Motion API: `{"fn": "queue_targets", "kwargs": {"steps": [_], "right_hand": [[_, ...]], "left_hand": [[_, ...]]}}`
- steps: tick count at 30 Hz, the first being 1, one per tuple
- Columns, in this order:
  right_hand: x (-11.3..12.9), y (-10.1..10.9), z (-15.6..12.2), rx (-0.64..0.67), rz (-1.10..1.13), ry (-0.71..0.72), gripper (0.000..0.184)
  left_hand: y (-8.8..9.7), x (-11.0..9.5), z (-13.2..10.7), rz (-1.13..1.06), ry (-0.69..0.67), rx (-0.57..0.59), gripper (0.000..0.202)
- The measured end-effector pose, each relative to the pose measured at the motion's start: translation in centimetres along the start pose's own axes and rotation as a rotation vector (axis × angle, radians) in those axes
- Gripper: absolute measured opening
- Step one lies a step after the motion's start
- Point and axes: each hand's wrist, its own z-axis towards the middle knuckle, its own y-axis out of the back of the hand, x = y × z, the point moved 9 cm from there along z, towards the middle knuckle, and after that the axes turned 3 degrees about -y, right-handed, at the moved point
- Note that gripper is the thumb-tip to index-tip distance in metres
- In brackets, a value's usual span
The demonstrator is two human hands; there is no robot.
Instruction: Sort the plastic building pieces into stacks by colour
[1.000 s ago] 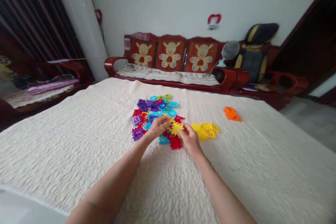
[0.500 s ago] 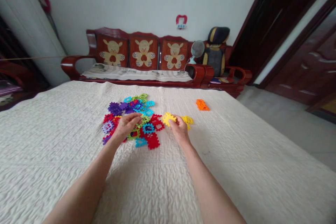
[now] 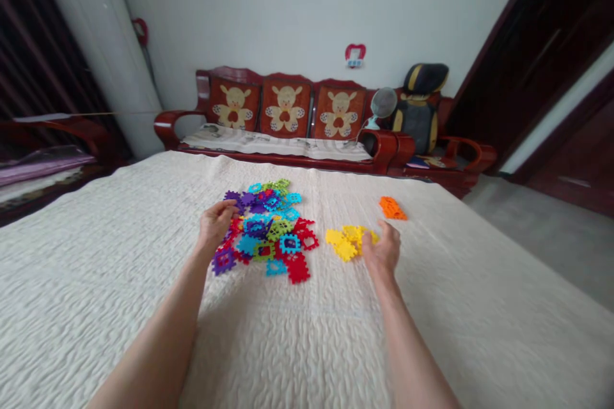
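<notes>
Multicoloured interlocking plastic tiles lie in a heap, with a red tile (image 3: 298,268) at its near edge and a green tile (image 3: 281,229) in the middle. At the heap's left side is my left hand (image 3: 215,225), its fingertips drawn together beside the purple tiles (image 3: 233,197). Whether anything is pinched there I cannot make out. My right hand (image 3: 385,248) is open, thumb and fingers apart, at the right edge of a small group of yellow tiles (image 3: 346,248). No tile shows in its grasp.
Beyond the right hand lies an orange stack of tiles (image 3: 392,208). Everything rests on a cream quilted cover (image 3: 288,345). A wooden sofa (image 3: 283,156) with bear-patterned cushions stands behind, with a small fan (image 3: 384,103) near its right arm.
The yellow tile has left my right hand, which moved right and opened beside the yellow group. My left hand shifted to the heap's left edge. The view has turned slightly left.
</notes>
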Motion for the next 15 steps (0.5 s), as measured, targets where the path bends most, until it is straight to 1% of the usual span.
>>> {"fn": "queue_targets", "kwargs": {"steps": [1,3,5,6,8,11,13,15], "right_hand": [[1.2,-0.5,-0.5,0.016,0.036,0.060,0.042],[3.9,-2.2,-2.1,0.111,0.132,0.169,0.034],[6.4,-4.2,-4.2,0.242,0.223,0.251,0.029],[7.4,-5.0,-5.3,0.303,0.257,0.282,0.028],[8.9,-6.4,-7.3,0.406,0.300,0.331,0.028],[9.7,-7.8,-9.1,0.516,0.318,0.379,0.028],[9.6,-8.2,-9.5,0.544,0.309,0.385,0.027],[9.2,-8.4,-9.4,0.542,0.295,0.382,0.027]], "left_hand": [[0.9,-0.1,0.3,0.059,-0.029,-0.035,0.042],[2.5,-0.2,0.8,0.218,-0.073,-0.076,0.041],[3.3,-0.5,0.8,0.383,-0.110,-0.076,0.039],[3.3,-0.8,0.8,0.454,-0.136,-0.059,0.037],[2.3,-1.5,0.6,0.574,-0.207,0.001,0.034],[-0.7,-2.3,0.4,0.744,-0.324,0.152,0.033],[-3.0,-1.9,0.7,0.860,-0.347,0.295,0.032],[-4.6,-0.8,1.3,0.934,-0.325,0.425,0.029]]}}
